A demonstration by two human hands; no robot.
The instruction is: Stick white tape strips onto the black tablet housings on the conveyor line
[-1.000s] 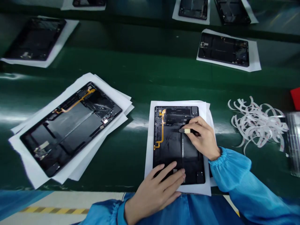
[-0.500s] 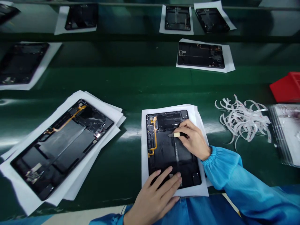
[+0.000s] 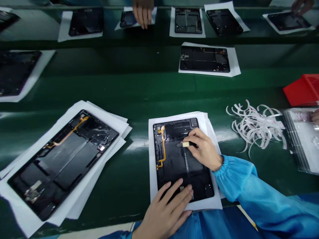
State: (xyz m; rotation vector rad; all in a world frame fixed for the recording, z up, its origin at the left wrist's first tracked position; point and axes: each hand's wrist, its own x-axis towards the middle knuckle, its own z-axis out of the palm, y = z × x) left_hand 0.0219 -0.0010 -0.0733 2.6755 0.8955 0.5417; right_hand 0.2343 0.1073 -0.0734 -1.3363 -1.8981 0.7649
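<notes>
A black tablet housing (image 3: 171, 162) with an orange flex cable (image 3: 163, 149) along its left side lies on white paper sheets (image 3: 152, 186). My left hand (image 3: 169, 209) rests on its lower part, fingers spread. Near the middle of the housing, my right hand (image 3: 205, 149) pinches a dark, round-tipped tool (image 3: 185, 144) with a cream band. The tool's tip is at the housing surface beside a grey strip; whether it touches I cannot tell. Its rear end is hidden by my fingers.
At left, another open tablet housing (image 3: 67, 162) lies slanted on paper. Curled white strips (image 3: 259, 126) sit at right, near stacked clear trays (image 3: 304, 142) and a red bin (image 3: 302, 89). More housings (image 3: 204, 59) lie farther back. A co-worker's hand (image 3: 143, 13) is across the bench.
Co-workers' hands have come into view at the top and right edge, with two more housings at the back. The view has shifted slightly; my hands keep nearly the same positions on the housing.
</notes>
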